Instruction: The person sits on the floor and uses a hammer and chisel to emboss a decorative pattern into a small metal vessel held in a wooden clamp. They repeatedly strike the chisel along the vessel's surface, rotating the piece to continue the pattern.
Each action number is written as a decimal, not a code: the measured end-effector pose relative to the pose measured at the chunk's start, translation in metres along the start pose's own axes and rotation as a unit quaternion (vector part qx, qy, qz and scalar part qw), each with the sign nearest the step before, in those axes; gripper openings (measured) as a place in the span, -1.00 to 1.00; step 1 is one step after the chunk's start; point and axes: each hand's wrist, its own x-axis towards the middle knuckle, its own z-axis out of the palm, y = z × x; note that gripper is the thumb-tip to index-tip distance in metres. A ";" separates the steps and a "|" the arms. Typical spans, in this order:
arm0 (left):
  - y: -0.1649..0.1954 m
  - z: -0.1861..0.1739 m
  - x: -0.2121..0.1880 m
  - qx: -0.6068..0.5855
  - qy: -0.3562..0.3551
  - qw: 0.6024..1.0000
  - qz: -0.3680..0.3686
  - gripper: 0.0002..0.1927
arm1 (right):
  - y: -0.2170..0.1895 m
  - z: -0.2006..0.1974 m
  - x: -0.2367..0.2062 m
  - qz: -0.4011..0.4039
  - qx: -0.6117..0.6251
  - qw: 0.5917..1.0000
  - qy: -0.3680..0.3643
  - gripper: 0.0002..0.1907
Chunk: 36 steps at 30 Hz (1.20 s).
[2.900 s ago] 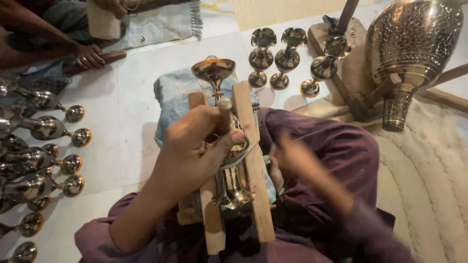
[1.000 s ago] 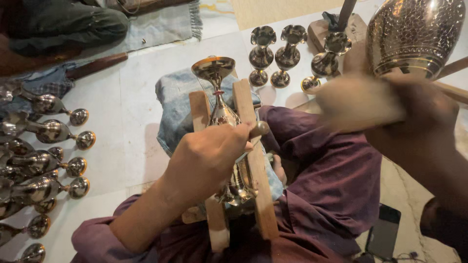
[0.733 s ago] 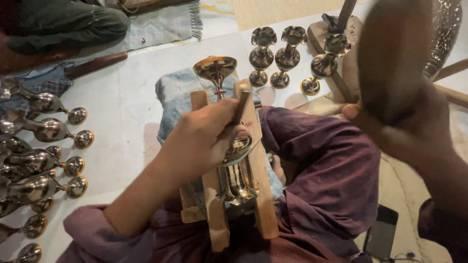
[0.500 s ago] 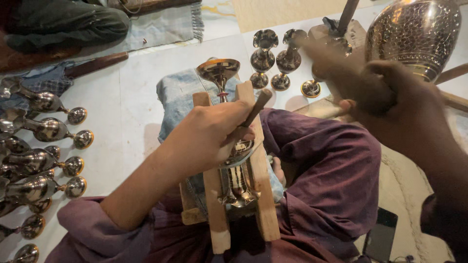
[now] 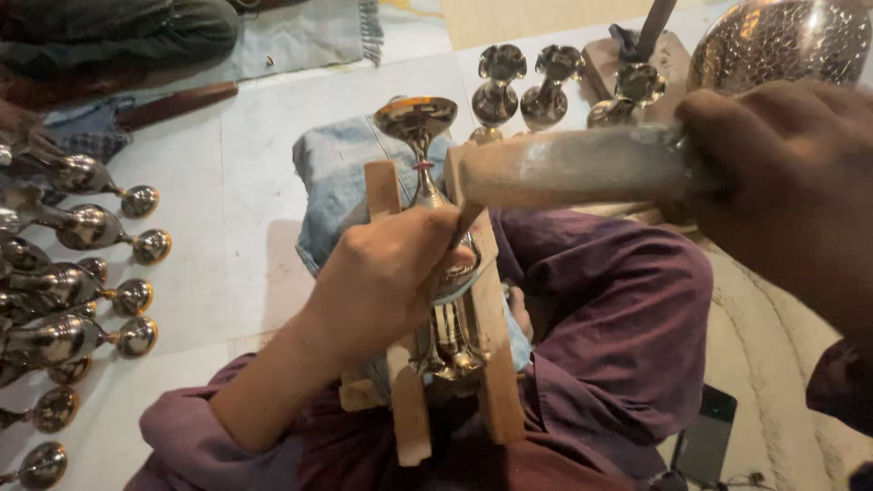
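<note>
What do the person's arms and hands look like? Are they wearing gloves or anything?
No gloves: both hands are bare. The left hand has its purple sleeve pushed up past the elbow, leaving the forearm uncovered. The right hand shows a dark purple cuff at the wrist. No rings, watch or bracelets show on either one.

- I see a pale tiled floor (image 5: 245, 145) carrying everything.
- Along its left edge, metal goblets (image 5: 64, 282) lie on their sides in a crowded row.
- At the top, three more goblets (image 5: 546, 86) stand upright.
- A folded denim cloth (image 5: 332, 182) lies mid-floor.
- A dark wooden stick (image 5: 177, 105) rests at upper left.
- A black phone (image 5: 705, 441) lies at lower right.
</note>
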 end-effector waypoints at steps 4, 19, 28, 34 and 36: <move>0.002 -0.002 -0.003 0.002 0.000 1.000 0.005 -0.72 | 0.002 0.001 -0.007 -0.051 0.051 0.997 0.038 -0.37; -0.011 -0.002 -0.001 -0.044 0.021 0.999 -0.014 -0.68 | 0.027 0.015 -0.029 -0.062 0.113 0.988 0.084 -0.49; -0.024 -0.010 0.017 -0.101 -0.105 0.989 -0.030 -0.73 | 0.016 0.007 -0.006 -0.001 0.031 1.000 0.003 -0.51; -0.025 -0.010 0.015 -0.097 -0.077 0.992 0.023 -0.65 | 0.008 0.005 0.011 -0.027 -0.104 0.992 -0.063 -0.51; -0.024 -0.010 0.011 -0.088 -0.049 0.994 0.032 -0.65 | 0.004 0.002 0.014 0.148 0.078 0.983 -0.082 -0.49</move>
